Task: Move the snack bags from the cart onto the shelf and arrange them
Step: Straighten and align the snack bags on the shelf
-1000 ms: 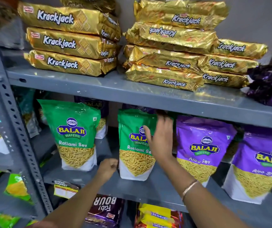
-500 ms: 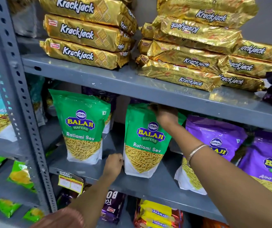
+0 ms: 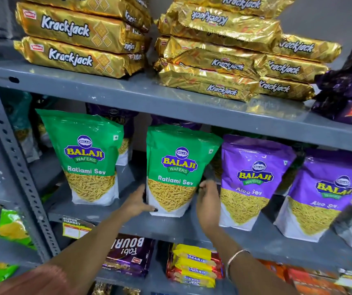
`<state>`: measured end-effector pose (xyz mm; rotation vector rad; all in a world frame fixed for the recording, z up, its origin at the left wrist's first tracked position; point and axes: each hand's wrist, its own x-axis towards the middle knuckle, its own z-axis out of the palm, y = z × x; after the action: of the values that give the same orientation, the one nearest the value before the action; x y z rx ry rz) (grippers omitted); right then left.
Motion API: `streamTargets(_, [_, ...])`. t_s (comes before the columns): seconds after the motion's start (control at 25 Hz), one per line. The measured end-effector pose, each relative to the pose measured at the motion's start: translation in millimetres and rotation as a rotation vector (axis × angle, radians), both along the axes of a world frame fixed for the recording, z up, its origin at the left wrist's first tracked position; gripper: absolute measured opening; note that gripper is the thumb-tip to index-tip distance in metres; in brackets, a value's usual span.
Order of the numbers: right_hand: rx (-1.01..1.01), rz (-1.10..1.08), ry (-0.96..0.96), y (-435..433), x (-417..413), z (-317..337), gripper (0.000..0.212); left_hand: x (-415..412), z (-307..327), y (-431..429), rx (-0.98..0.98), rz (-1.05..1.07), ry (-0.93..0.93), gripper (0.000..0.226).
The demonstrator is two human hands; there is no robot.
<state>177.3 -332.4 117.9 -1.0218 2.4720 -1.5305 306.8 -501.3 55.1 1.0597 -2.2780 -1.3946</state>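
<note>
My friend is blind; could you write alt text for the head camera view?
Two bare hands, left hand and right hand, grip the lower sides of an upright green Ratlami Sev bag on a grey shelf, between another green bag and purple Aloo Sev bags.

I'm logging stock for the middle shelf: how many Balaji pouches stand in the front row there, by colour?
Green pouches: 2, one at left and one between the left hand and right hand
Purple pouches: 2
Total: 4
</note>
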Motion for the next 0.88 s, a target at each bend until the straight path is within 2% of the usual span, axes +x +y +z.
streamTargets(0.04, [0.027,-0.007,-0.135,-4,-10,-13,0.024,-3,0,0,0.041,0.007,0.031,0.079])
streamTargets(0.12, [0.069,0.153,-0.367,-16,-29,-29,0.037,-8,-2,1,0.092,0.009,0.079,0.078])
streamTargets(0.2, [0.156,0.392,-0.491,-24,-38,-40,0.062,-10,-10,-1,0.101,0.028,0.091,0.079])
streamTargets(0.24, [0.189,0.442,-0.505,-27,-39,-44,0.072,-10,-14,-4,0.103,0.042,0.087,0.077])
streamTargets(0.32, [0.182,0.409,-0.464,-24,-33,-52,0.079,-8,-14,-6,0.094,0.047,0.052,0.072])
streamTargets(0.44, [0.136,0.301,-0.433,-20,-23,-56,0.079,-5,-9,-3,0.062,0.033,0.014,0.069])
streamTargets(0.56, [0.147,0.318,-0.417,-20,-21,-56,0.077,-5,-8,-1,0.05,0.036,0.017,0.068])
streamTargets(0.68, [0.169,0.346,-0.387,-15,-18,-50,0.08,-7,-9,0,0.063,0.02,-0.033,0.079])
streamTargets(0.72, [0.167,0.325,-0.353,-9,-14,-48,0.079,-5,-8,8,0.031,0.072,-0.054,0.086])
streamTargets(0.8, [0.165,0.173,-0.191,13,-7,-46,0.062,5,-10,39,-0.086,0.323,-0.049,0.09])
streamTargets(0.84, [0.176,0.087,-0.076,28,-4,-47,0.048,13,-16,62,-0.174,0.43,-0.01,0.084])
streamTargets(0.88, [0.18,0.012,0.016,46,-5,-50,0.035,17,-19,91,-0.275,0.449,0.026,0.074])
